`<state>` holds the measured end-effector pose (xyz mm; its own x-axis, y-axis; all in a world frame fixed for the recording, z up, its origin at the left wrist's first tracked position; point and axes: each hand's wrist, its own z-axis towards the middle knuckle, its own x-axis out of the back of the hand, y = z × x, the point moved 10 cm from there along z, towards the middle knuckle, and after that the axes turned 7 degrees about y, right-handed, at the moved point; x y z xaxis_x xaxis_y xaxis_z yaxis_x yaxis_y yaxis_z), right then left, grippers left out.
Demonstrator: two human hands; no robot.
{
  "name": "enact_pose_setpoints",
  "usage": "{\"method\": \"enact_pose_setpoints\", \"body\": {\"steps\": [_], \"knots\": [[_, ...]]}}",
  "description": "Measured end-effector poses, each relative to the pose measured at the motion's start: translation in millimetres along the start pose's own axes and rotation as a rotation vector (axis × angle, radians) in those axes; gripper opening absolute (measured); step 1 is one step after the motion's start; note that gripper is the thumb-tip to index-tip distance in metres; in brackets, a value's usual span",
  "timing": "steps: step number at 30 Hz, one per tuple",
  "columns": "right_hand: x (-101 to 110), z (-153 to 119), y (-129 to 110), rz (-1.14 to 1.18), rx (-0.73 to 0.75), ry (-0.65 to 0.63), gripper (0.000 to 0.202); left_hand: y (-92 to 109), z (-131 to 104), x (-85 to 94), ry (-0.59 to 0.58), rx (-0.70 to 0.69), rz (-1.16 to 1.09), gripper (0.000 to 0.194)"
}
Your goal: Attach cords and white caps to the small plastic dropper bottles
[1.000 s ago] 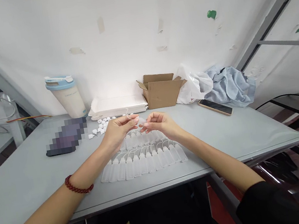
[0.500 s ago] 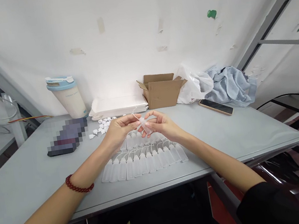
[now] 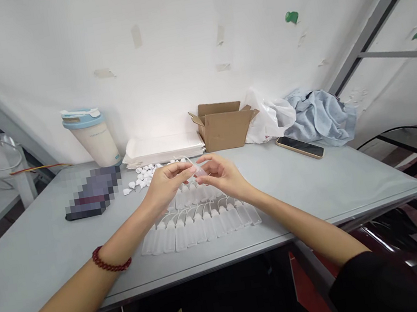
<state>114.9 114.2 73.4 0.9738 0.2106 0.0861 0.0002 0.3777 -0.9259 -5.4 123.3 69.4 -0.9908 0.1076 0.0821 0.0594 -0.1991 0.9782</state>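
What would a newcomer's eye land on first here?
Probably the neat front row of translucent bottles with curved tubes, near the table's front edge. Just above it, the left hand and right hand meet over another small translucent piece. Behind stands an open cardboard box.

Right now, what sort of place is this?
Probably a small hand-assembly workstation: rows of translucent plastic bottles, a heap of small white caps, and an open cardboard box on a grey table.

Appears to be a workshop. Includes a grey workbench (image 3: 316,186) with rows of translucent containers (image 3: 204,228), loose white parts (image 3: 146,176) and a cardboard box (image 3: 228,129).
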Motion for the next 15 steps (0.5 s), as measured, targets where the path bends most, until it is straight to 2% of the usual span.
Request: {"method": "enact_pose_setpoints", "body": {"steps": [7, 15], "knots": [[-1.3, -0.8, -3.0, -0.103, 0.04, 0.004, 0.034, 14.0, -5.4, -4.2, 0.002, -0.086, 0.148, 0.023], [-5.9, -0.9, 1.2, -0.061, -0.022, -0.065, 0.039, 10.5, -4.2, -2.8, 0.003, -0.081, 0.096, 0.017]]}}
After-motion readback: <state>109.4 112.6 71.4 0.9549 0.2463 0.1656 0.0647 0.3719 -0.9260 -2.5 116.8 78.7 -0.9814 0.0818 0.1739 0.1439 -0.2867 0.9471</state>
